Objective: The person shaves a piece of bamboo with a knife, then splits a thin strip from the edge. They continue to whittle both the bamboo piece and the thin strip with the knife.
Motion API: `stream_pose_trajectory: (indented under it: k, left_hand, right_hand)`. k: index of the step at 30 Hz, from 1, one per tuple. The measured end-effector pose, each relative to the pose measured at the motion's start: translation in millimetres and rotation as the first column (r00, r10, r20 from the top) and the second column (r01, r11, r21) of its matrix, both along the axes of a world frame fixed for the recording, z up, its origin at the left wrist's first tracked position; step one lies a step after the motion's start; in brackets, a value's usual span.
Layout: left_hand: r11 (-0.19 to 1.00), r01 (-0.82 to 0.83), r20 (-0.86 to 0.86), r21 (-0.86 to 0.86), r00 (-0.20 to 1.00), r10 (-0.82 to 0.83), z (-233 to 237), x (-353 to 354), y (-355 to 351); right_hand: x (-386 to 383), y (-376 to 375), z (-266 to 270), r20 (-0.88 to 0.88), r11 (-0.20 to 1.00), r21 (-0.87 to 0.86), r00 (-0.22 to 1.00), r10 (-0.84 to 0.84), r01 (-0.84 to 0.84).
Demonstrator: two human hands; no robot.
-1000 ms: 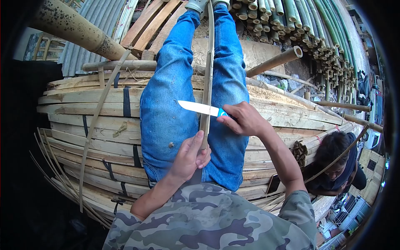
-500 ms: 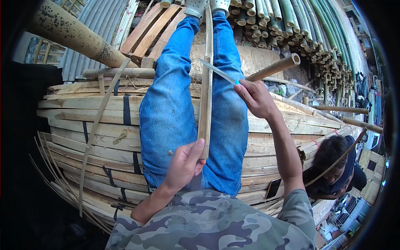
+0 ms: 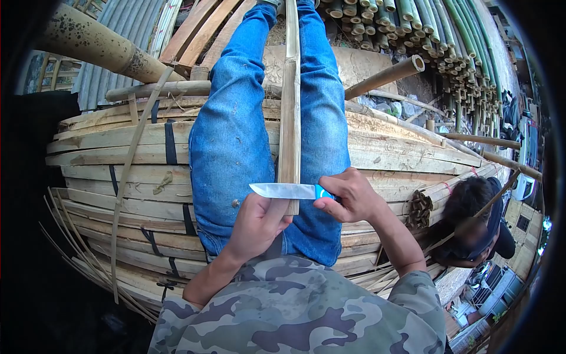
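A long split bamboo strip (image 3: 289,118) runs lengthwise between my jeans-clad legs, its near end at my lap. My left hand (image 3: 258,227) grips that near end, the thumb lying along the top. In my right hand (image 3: 352,196) is a knife (image 3: 282,190) with a blue and white handle, fingers wrapped round it. The blade points left and lies across the strip just ahead of my left hand, overlapping the left thumb tip in this view.
Bundled wooden slats (image 3: 127,174) with black ties spread under and beside my legs. A thick bamboo pole (image 3: 100,44) slants at upper left, and cut green bamboo poles (image 3: 433,35) are stacked at upper right. Another person (image 3: 471,218) sits low at the right.
My right hand has brought the knife down from near the knees to the strip's near end, turning the blade level. My left hand keeps its hold on the strip.
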State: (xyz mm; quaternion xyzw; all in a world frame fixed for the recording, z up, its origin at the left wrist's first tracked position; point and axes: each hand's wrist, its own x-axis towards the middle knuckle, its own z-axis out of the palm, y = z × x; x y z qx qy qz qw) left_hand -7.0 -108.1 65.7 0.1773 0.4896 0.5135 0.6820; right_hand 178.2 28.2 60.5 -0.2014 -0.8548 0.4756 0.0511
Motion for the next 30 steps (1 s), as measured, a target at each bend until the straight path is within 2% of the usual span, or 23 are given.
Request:
stream_pose_trajectory:
  k: [2,7,9,10,13,15,17,19,20,23,24,25,27,29,30]
  left_hand:
    - [1.000,-0.007,-0.034,-0.009,0.999,0.007,-0.7,-0.9,1.3]
    - [0.999,0.033,0.043,-0.022,0.999,-0.032,-7.1,-4.3,2.5]
    - [0.999,0.034,0.023,-0.013,0.999,-0.034,-7.5,-5.4,2.2]
    - [0.999,0.041,0.005,-0.005,0.999,-0.041,-7.3,-5.7,1.9]
    - [1.000,0.026,-0.019,-0.016,0.999,-0.026,-6.2,-5.1,3.0]
    - [0.999,0.037,-0.026,-0.008,0.999,-0.037,-8.7,-5.4,1.8]
    - [0.998,-0.020,-0.031,-0.066,0.999,0.018,-12.9,-6.2,0.0]
    - [0.998,-0.007,-0.027,-0.062,1.000,0.005,-12.5,-5.3,-2.8]
    - [0.998,0.020,-0.070,-0.066,0.997,-0.025,-7.2,-4.2,-1.0]
    - [0.994,0.045,-0.159,-0.103,0.985,-0.061,0.8,-4.0,1.8]
    - [0.992,0.064,-0.195,-0.109,0.977,-0.084,0.2,-4.5,1.8]
    - [0.990,0.084,-0.231,-0.115,0.967,-0.109,-0.5,-4.8,2.2]
    - [0.991,0.093,-0.267,-0.100,0.957,-0.116,-0.2,-2.9,3.4]
    - [0.983,0.150,-0.410,-0.103,0.894,-0.179,3.7,0.8,6.2]
    - [0.984,0.153,-0.416,-0.096,0.892,-0.179,2.5,-0.6,6.9]
  right_hand:
    - [-1.7,1.1,-5.5,0.001,1.000,-0.017,1.000,0.010,-0.010]
    - [-11.2,16.0,-25.4,0.004,0.998,-0.064,1.000,-0.002,0.002]
    - [-17.5,29.6,-32.7,0.010,0.997,-0.038,0.997,-0.074,0.075]
    - [-22.4,39.2,-30.2,0.035,0.990,-0.094,0.994,-0.105,0.108]
    - [-35.0,62.6,-33.5,0.148,0.983,-0.023,0.973,-0.175,0.180]
    - [-42.4,74.7,-39.5,0.131,0.984,-0.007,0.976,-0.176,0.179]
    - [-44.5,77.2,-38.2,0.118,0.983,0.012,0.976,-0.181,0.181]
    - [-43.6,69.3,-31.5,0.209,0.983,0.059,0.961,-0.180,0.171]
    - [-38.8,64.4,-28.5,0.142,0.991,0.036,0.981,-0.131,0.127]
    - [-26.4,44.5,-11.2,0.186,1.000,0.000,0.982,0.003,-0.003]
    - [-24.0,41.1,-7.4,0.250,0.999,0.028,0.968,0.014,-0.021]
    - [-25.1,43.0,-8.3,0.252,0.999,0.028,0.968,0.015,-0.022]
    - [-28.7,54.1,-13.6,0.208,0.991,0.135,0.977,-0.047,0.019]
    - [-34.0,82.7,-33.9,0.254,0.967,0.252,0.963,-0.092,0.026]
    - [-38.9,93.0,-40.2,0.263,0.960,0.278,0.957,-0.123,0.047]
